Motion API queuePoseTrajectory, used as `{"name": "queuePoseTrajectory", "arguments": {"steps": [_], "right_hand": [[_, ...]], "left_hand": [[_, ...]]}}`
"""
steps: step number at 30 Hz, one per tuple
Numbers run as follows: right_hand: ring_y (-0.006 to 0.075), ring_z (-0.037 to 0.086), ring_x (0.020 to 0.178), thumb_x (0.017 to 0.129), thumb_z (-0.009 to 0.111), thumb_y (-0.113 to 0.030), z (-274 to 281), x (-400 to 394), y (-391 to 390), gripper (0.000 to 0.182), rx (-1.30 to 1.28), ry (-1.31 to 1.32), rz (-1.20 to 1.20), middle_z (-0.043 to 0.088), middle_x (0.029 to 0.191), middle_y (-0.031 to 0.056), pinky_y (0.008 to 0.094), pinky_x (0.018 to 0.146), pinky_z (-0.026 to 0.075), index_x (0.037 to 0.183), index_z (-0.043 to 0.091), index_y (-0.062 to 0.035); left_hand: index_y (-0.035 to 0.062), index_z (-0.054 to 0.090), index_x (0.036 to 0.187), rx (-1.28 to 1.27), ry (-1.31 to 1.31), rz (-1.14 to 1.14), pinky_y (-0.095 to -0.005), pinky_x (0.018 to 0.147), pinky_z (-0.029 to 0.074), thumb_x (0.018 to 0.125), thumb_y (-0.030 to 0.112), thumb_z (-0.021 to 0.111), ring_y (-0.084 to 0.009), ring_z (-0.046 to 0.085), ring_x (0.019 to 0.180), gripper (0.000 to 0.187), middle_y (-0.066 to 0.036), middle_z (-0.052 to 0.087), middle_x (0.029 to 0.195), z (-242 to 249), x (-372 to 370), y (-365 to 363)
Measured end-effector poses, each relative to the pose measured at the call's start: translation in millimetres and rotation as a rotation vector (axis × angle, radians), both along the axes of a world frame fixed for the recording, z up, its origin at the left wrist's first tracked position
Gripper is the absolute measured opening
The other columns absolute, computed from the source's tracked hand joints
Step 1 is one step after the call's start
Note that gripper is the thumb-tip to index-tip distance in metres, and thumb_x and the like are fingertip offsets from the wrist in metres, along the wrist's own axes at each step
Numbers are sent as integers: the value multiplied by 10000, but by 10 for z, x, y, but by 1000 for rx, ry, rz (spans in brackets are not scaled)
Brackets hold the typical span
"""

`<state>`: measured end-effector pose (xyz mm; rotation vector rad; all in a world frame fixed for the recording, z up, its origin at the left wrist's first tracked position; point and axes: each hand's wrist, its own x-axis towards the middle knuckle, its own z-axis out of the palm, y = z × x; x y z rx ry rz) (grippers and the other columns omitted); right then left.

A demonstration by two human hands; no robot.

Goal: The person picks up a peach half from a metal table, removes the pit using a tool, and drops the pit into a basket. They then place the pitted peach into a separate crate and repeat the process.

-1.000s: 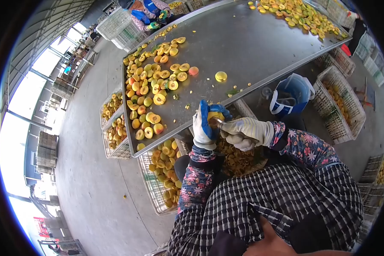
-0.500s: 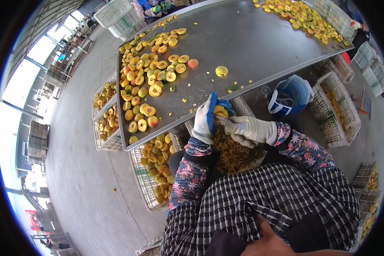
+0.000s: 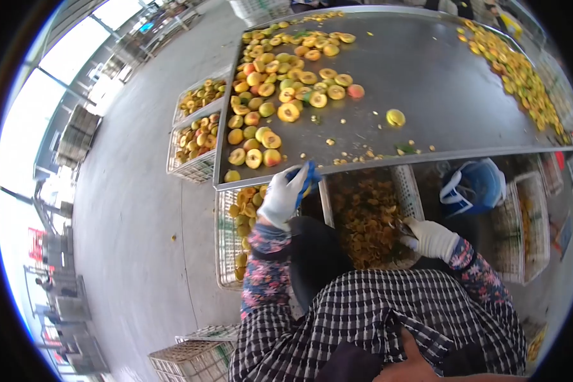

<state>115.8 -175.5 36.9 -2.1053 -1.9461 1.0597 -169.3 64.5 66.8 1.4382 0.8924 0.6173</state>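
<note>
My left hand [image 3: 283, 197], in a white glove with blue fingers, is just off the table's near edge. Its fingers are closed round a piece of yellow peach, of which only a sliver shows. Over the right side of a crate [image 3: 326, 202] of brown-yellow peach scraps [image 3: 369, 219], my right hand [image 3: 431, 239] is closed in a whitish glove. A small metal tool [image 3: 403, 226] pokes out of its fingers; its working end is hard to make out. Halved peaches [image 3: 288, 113] lie cut side up on the metal table [image 3: 388, 76] ahead of my left hand.
Below the table's left corner stands a crate of peaches [image 3: 243, 223], with more crates [image 3: 194, 167] farther left. A blue bucket [image 3: 484, 184] and another crate [image 3: 533, 223] stand to the right. One peach [image 3: 395, 118] and scattered pits lie near the table's front edge.
My hands have parted: the left has moved toward the peach crate, the right over the scrap crate's right side. The view has shifted, so the table appears farther right and higher.
</note>
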Motion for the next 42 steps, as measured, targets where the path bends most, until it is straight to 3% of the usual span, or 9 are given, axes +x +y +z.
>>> {"name": "queuePoseTrajectory", "arguments": {"steps": [4,8,16,24,26,31,34,36,42], "right_hand": [[460,644,877,943,576,-398,0,27,38,491,15,53,27,663,870,276,489,796,507,1197,511,16],[446,656,862,942,580,-392,-10,-80,153,484,-11,62,70,666,859,274,484,776,516,1185,517,21],[446,662,845,961,532,-441,-192,-17,413,513,-123,97,77,672,851,274,486,752,524,1185,499,20],[456,650,898,958,510,-485,-200,51,487,571,-89,158,19,667,914,287,482,806,515,1224,487,20],[457,650,892,956,524,-459,-173,45,495,551,-20,163,7,666,907,284,478,803,515,1223,490,22],[449,649,854,950,580,-353,189,-118,584,464,184,281,-53,653,865,271,473,764,510,1210,493,21],[441,647,824,946,612,-277,346,-228,614,408,393,377,-58,643,848,257,465,723,503,1204,490,16],[444,646,823,946,618,-262,593,-332,624,405,547,408,-75,650,857,251,471,714,504,1208,483,16],[389,679,863,931,639,-227,858,-442,636,358,833,53,8,683,920,220,437,718,553,1148,491,17]], "left_hand": [[91,715,1109,531,741,-68,-361,826,524,912,445,629,-297,695,873,414,-144,726,956,-13,-669,453],[61,644,1241,541,759,315,-412,972,474,881,430,661,-341,609,1151,516,-216,647,1211,-375,-542,1156],[61,381,1472,715,877,234,-448,1032,464,871,346,655,-391,540,1258,720,-252,465,1445,-1049,814,2633],[36,595,1256,430,892,78,-385,935,529,769,397,788,-292,637,1135,636,-175,665,1166,-1107,1140,2612],[14,581,1230,-380,-195,114,-410,885,578,836,125,746,-267,650,1063,441,-137,648,1132,-1076,1067,2405],[23,503,1326,-779,-1110,39,-492,1022,515,893,61,631,-344,615,1108,453,-163,576,1297,-192,894,1260],[115,490,1375,-484,-1099,29,-475,984,528,951,179,616,-336,623,1114,447,-111,516,1371,206,896,512],[105,534,1336,-459,-965,73,-502,878,571,977,530,526,-337,629,1092,557,-132,596,1269,349,895,127],[7,596,1172,-473,-877,3,-438,900,549,974,667,384,-307,641,1021,721,-152,651,1115,138,1091,-441]]}}
